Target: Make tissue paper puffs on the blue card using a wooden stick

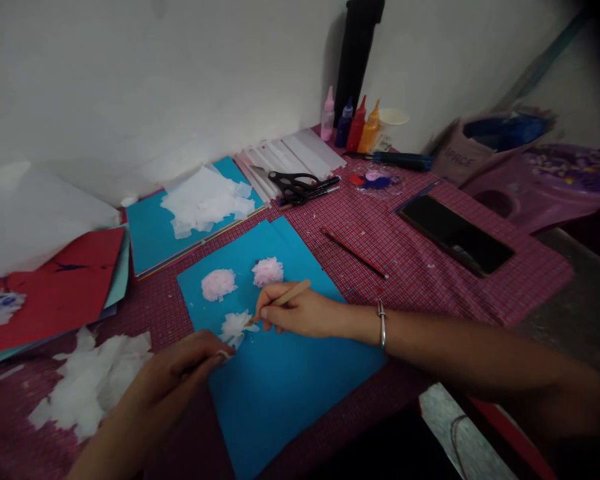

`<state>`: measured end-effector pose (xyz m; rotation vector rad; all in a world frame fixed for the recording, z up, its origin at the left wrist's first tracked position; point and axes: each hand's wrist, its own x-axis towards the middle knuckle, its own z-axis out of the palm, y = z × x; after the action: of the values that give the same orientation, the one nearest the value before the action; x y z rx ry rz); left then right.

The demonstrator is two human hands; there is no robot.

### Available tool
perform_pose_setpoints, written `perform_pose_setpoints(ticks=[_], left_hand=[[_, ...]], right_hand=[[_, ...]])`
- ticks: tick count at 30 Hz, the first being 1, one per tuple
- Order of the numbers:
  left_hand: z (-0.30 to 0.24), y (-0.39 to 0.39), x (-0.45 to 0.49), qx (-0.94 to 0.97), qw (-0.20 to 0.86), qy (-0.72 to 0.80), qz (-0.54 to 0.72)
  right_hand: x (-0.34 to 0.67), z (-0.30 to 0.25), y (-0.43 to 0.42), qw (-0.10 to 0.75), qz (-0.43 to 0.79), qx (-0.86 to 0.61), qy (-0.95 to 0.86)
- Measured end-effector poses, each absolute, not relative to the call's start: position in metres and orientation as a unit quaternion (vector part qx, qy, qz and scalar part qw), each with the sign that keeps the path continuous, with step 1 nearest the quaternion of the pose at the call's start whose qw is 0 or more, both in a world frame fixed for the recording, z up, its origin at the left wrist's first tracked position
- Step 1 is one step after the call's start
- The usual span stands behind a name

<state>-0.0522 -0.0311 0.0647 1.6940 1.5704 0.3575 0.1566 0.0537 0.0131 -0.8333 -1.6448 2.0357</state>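
Observation:
My right hand [290, 309] grips a light wooden stick [296, 291], slanted with its lower tip on a white tissue-paper cluster [237, 327]. That cluster lies on a blue sheet of paper [290, 393]. Just left of it, my left hand [195, 360] is closed in a pinch on a small white tissue-paper piece [224, 355]. Farther up the sheet sit two pinkish tissue-paper puffs, one on the left [219, 285] and one on the right [267, 271].
Loose white tissue pieces [97, 380] lie left of my left arm, and more [207, 200] rest on another blue sheet. Black scissors [295, 183], a paint palette [377, 179], paint bottles [356, 128], a pencil [355, 252] and a phone [455, 233] are beyond and to the right.

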Motion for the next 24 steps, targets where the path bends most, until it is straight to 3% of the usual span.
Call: perform_pose_setpoints(ticks=[6, 11, 18, 24], left_hand=[[0.058, -0.04, -0.031, 0.619, 0.35, 0.643, 0.284], [0.056, -0.043, -0.03, 0.47, 0.329, 0.731, 0.37], [0.053, -0.04, -0.031, 0.547, 0.366, 0.691, 0.298], [0.033, -0.031, -0.019, 0.688, 0.229, 0.657, 0.208]], right_hand=[[0.157, 0.008, 0.054, 0.202, 0.722, -0.289, -0.595], [0.157, 0.01, 0.054, 0.199, 0.721, -0.293, -0.596], [0.157, 0.01, 0.055, 0.194, 0.727, -0.292, -0.59], [0.156, 0.004, 0.055, 0.211, 0.707, -0.279, -0.614]])
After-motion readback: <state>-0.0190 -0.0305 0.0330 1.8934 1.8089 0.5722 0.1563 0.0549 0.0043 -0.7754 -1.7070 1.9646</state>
